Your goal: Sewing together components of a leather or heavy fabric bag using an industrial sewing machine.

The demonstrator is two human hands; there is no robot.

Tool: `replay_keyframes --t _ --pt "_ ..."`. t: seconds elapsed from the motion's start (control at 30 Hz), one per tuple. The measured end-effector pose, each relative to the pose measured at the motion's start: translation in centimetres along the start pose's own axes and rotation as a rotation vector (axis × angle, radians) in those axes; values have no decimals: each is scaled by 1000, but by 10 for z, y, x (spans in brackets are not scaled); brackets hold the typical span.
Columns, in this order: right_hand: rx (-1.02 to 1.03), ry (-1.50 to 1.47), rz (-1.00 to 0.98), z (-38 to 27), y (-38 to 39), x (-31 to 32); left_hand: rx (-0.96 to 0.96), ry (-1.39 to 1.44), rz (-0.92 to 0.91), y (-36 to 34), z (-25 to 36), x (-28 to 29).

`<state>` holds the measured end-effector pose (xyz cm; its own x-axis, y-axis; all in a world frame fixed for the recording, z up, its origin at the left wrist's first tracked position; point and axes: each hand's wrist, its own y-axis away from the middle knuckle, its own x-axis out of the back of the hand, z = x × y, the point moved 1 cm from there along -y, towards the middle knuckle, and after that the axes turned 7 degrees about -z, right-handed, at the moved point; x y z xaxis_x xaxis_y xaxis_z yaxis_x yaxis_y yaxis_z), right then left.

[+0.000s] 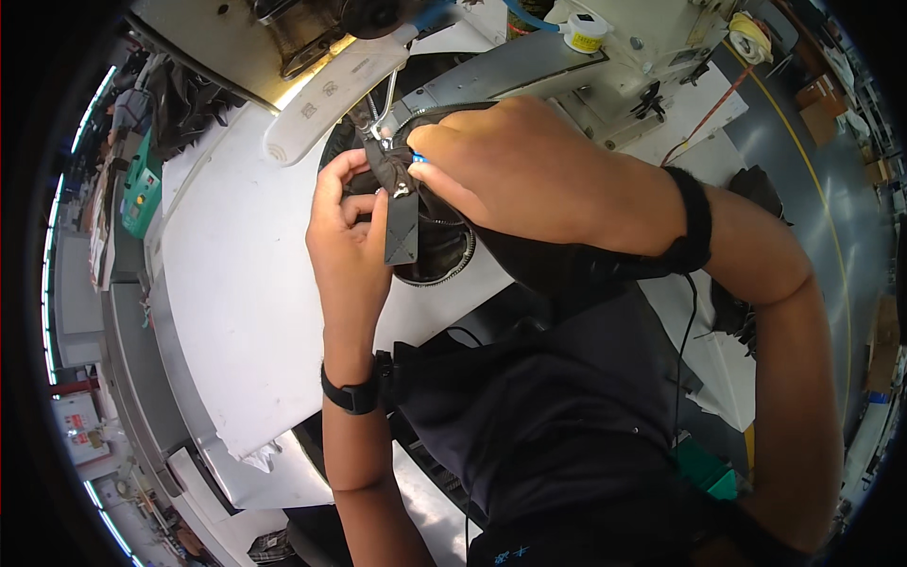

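Note:
Dark fabric with a zipper edge (pixel 439 255) lies gathered on the white work surface, under the presser foot of a sewing machine (pixel 385 140). My left hand (pixel 351 222) is closed at its left side, with thumb and fingertips pinching a folded dark strip (pixel 389 170). From that strip a flat grey tab (pixel 402 236) hangs toward me. My right hand (pixel 529 180) is closed just right of the presser foot. A small blue thing (pixel 419 159) shows between its thumb and forefinger; the rest is hidden by the hand. More dark fabric (pixel 529 260) spreads under my right wrist.
A long pale machine part (pixel 331 104) slants above my left hand. The machine's body (pixel 652 57) stands at the far right, with a white bottle (pixel 586 33) on it. A green device (pixel 140 189) and piled dark fabric (pixel 184 104) are at the left.

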<state>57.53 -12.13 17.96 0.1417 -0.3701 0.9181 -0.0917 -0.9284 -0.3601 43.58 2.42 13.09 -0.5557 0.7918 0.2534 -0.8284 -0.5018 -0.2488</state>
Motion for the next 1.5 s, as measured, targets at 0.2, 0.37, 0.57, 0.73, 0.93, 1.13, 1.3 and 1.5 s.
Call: replay_keyframes --t 0.2,0.37,0.57,0.73,0.93,1.13,1.3,1.5 --pt "-21 -42 7 2 -1 -1 -60 -428 29 -5 1 2" --pt "-7 -66 23 4 -1 -1 -193 -584 27 4 18 11" --pt "77 17 118 -1 0 -2 105 84 11 -20 17 30" --pt "44 81 44 -5 2 4 355 499 -161 -22 2 20" --pt "145 323 5 -21 9 19 337 590 -96 -17 -1 13" --pt "145 337 -35 -29 -3 21 301 573 -59 -18 3 12" --pt "111 332 -35 -45 -10 16 254 479 -53 -19 8 9" --pt "138 340 -174 -36 -23 24 255 591 -61 -18 7 10"
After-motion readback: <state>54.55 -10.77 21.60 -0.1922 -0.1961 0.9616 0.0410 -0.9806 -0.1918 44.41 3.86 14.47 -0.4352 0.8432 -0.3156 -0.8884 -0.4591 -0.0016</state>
